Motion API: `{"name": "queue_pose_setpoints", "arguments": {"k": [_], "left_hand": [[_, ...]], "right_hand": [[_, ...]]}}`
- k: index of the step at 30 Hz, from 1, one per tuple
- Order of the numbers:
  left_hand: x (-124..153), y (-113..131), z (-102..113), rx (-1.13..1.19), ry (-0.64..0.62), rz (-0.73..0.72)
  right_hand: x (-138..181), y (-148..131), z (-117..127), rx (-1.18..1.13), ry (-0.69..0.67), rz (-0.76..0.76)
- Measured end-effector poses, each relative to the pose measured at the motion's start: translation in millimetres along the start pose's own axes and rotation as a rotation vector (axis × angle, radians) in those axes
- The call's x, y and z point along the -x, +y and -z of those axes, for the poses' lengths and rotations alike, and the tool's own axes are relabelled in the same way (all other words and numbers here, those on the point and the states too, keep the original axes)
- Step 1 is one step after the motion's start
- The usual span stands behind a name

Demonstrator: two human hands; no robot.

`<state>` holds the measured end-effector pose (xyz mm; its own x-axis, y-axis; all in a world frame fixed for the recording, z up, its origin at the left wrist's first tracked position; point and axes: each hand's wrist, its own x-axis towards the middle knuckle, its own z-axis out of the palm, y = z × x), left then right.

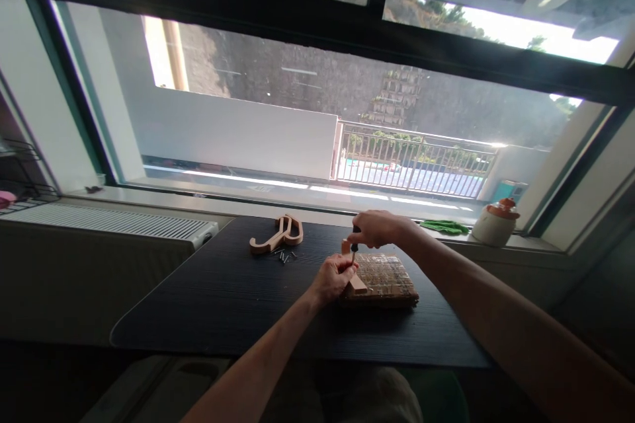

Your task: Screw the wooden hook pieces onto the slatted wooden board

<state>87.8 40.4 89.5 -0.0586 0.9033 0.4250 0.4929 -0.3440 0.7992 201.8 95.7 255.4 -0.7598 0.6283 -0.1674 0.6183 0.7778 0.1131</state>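
Note:
My right hand point(378, 228) is closed round the dark handle of a screwdriver point(354, 246), which points downward. At its lower end, my left hand point(333, 276) is closed on a light wooden piece point(358, 285), fingers pinched close to the screwdriver tip. Any screw under the tip is hidden by the fingers. The wooden piece rests on the left part of a rough brown block point(389, 274) with a worn, flaky top. Left of the hands lie curved wooden hook pieces point(282, 236), with several loose screws point(282, 256) just in front of them.
The dark table point(208, 304) stands against a window sill point(233, 209). On the sill at right are a green cloth point(443, 227) and a white jar point(495, 225) with an orange-brown top. A radiator point(114, 221) borders the table's left side.

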Motion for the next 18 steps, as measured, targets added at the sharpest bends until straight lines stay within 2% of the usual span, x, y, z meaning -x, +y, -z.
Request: {"name": "queue_pose_setpoints", "arguments": {"k": [4, 12, 15, 18], "left_hand": [[-0.3, 3.0, 5.7, 0.020, -0.065, 0.001], [-2.1, 5.8, 9.3, 0.012, -0.108, -0.008], [-4.6, 8.1, 9.6, 0.026, -0.121, 0.021], [-8.3, 10.7, 11.4, 0.046, -0.186, 0.067]], "right_hand": [[-1.4, -6.4, -3.3, 0.060, 0.148, -0.020], [3.5, -4.7, -3.4, 0.062, 0.123, 0.037], [3.0, -2.9, -11.4, 0.096, 0.170, 0.008], [2.2, -0.4, -16.1, 0.095, 0.201, 0.010]]}}
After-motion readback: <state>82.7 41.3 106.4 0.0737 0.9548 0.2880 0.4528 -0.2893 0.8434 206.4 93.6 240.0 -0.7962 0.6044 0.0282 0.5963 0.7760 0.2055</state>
